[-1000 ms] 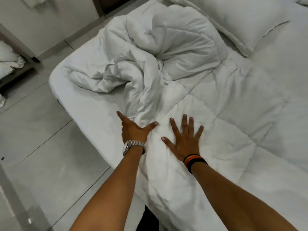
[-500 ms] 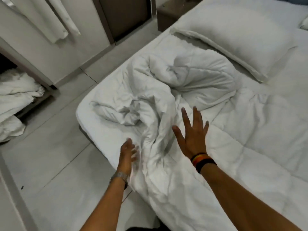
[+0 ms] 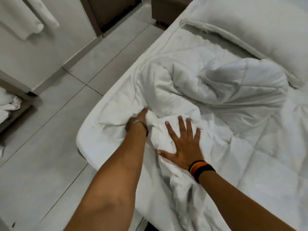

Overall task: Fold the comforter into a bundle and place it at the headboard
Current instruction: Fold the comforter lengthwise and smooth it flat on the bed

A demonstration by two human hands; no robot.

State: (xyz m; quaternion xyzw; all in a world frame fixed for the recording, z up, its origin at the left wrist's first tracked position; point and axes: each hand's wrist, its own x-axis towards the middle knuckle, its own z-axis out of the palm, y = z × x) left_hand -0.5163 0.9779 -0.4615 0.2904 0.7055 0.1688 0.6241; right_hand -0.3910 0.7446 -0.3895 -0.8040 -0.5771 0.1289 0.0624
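Note:
The white quilted comforter (image 3: 225, 90) lies crumpled in a heap on the bed's left half, and its flatter part spreads off to the right. My left hand (image 3: 139, 118), with a watch on the wrist, is pushed into a fold at the heap's near edge. Its fingers are buried in the cloth and closed on it. My right hand (image 3: 184, 145), with a striped wristband, lies flat with fingers spread on the bunched cloth just right of the left hand. A white pillow (image 3: 253, 25) rests at the headboard end, top right.
The mattress corner (image 3: 93, 139) with its white sheet juts toward the grey tiled floor (image 3: 50, 147) on the left. A dark nightstand (image 3: 165, 12) stands beside the bed's head. White towels (image 3: 25, 19) hang top left, and more linen (image 3: 8, 105) sits on a low shelf.
Both hands have moved forward along the comforter toward the heap. The left hand went from the bed's edge into a fold, and the right hand came down flat on the cloth.

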